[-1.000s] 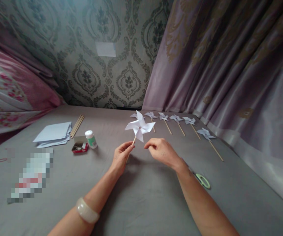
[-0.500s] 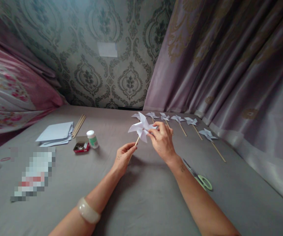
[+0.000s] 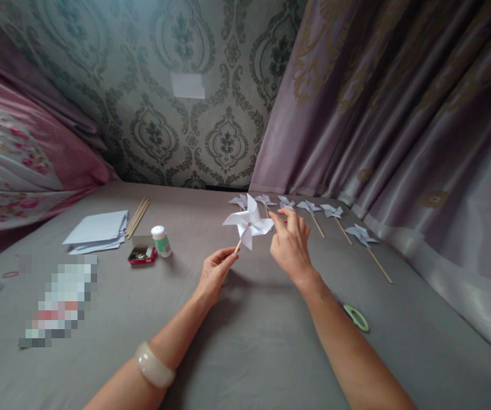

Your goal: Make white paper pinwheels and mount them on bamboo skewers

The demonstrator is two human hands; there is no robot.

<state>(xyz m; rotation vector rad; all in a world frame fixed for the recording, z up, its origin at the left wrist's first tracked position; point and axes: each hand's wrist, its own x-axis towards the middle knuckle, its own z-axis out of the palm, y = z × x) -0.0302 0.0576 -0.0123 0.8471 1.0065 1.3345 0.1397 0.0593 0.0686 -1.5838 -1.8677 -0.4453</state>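
Observation:
My left hand (image 3: 218, 272) is closed around the wooden stick of a white paper pinwheel (image 3: 250, 224), holding it upright and slightly tilted above the grey sheet. A small metal pin head shows at the pinwheel's centre. Just right of the blades is my right hand (image 3: 290, 242), with the index finger stretched out near a blade tip and the other fingers partly bent. Nothing shows in that hand, and whether the fingertip touches the paper I cannot tell. Behind, several finished pinwheels (image 3: 308, 207) lie in a row on the sheet.
Left of my hands stand a white-and-green bottle (image 3: 161, 241) and a red box of pins (image 3: 141, 256). Farther left are paper sheets (image 3: 98, 229), wooden sticks (image 3: 137, 217) and a blurred-out packet (image 3: 64, 299). Green-handled scissors (image 3: 357, 318) lie partly under my right forearm.
My right hand has let go of the pinwheel's blade and moved slightly right, uncovering the blades, which have turned a little. My left hand keeps its hold on the stick.

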